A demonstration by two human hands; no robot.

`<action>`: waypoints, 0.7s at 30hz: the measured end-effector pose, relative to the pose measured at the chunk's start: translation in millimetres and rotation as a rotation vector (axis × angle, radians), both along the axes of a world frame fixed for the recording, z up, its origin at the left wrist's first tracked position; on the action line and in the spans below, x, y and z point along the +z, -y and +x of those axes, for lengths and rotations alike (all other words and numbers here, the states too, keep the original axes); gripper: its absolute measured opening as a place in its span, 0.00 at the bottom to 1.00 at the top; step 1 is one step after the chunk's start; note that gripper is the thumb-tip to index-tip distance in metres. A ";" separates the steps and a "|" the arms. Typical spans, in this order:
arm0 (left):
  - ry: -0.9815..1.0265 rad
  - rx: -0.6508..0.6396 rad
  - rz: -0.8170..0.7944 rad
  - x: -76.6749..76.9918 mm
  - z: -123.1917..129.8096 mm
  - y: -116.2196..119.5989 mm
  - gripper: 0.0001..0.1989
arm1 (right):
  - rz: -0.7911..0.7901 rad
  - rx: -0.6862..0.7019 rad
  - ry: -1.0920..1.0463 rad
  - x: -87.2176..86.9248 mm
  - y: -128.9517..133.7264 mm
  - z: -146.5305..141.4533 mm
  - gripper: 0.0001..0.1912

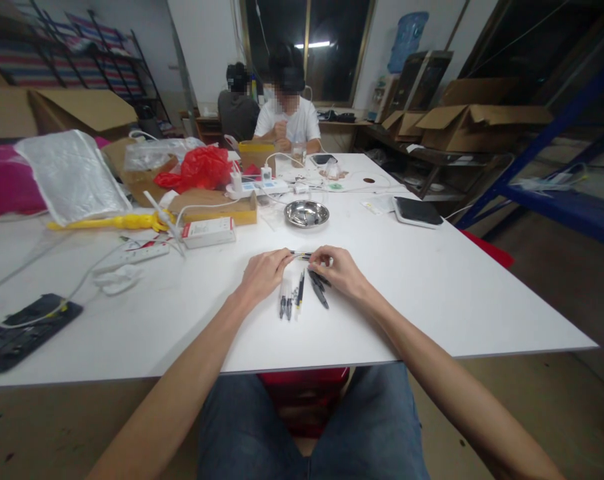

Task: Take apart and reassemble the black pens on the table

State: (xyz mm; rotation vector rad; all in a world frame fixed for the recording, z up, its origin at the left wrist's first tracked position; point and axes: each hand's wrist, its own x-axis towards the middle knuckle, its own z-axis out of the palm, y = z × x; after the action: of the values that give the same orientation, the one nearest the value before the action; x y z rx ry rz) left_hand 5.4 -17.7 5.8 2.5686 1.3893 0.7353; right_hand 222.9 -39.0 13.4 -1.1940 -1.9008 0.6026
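Observation:
My left hand (267, 272) and my right hand (338, 268) are both closed around the ends of thin dark pen refills (301, 255), lying crosswise between them above the white table (382, 320). Just below, more refills (301, 288) rest on the table. To their left are clear pen barrels with dark grips (285, 303). Black pen parts (319, 293) lie beside and partly under my right hand. A round metal dish (307, 213) with small dark pieces in it stands beyond my hands.
A white box (209, 232), a power strip (259, 189) and a red plastic bag (202, 168) are at the back left. A tablet (418, 212) lies at the right. Across the table sits a person in a white shirt (302, 120); another person is behind.

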 end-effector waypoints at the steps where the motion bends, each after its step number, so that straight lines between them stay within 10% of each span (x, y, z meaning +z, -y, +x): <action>1: -0.003 0.007 0.002 -0.7 -0.6 -0.6 0.16 | 0.024 0.019 0.067 1.1 0.8 0.6 0.01; 9: 0.011 0.032 -0.007 0.2 -1.9 0.0 0.14 | 0.122 0.388 0.210 -1.6 8.6 -16.3 0.03; 21: 0.026 0.072 -0.007 -1.2 6.0 4.2 0.13 | 0.222 0.403 0.282 -14.3 6.8 -20.9 0.11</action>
State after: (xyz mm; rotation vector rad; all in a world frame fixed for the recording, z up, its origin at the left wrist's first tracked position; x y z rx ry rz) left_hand 11.3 -21.8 4.6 2.5064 1.4805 0.7693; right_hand 202.1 -45.8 -0.9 -0.7884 -2.4062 0.4300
